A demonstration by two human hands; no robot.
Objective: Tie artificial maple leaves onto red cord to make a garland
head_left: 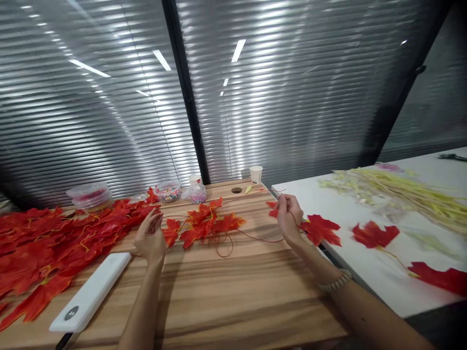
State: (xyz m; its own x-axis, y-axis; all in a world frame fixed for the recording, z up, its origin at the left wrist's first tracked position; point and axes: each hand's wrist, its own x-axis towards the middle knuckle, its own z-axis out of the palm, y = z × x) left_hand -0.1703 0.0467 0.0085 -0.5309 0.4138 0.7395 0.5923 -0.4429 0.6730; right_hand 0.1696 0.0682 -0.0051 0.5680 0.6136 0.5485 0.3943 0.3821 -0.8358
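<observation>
My right hand (290, 216) is raised over the right edge of the wooden table, fingers pinched on a thin red string (260, 238). Red leaves lie by it, one (321, 230) just right of the wrist. My left hand (151, 236) is raised at the left, fingertips pressed together near the string; whether they hold it is too small to tell. Between my hands, a cluster of red-orange maple leaves (200, 221) rests on the table with loops of the string around it.
A heap of red leaves (73, 238) covers the left side, beside a white power bank (93, 291). Bead tubs (170, 192), stacked plastic containers (89, 197) and a paper cup (256, 175) stand behind. Yellow stems (404, 192) lie on the white table (386, 287).
</observation>
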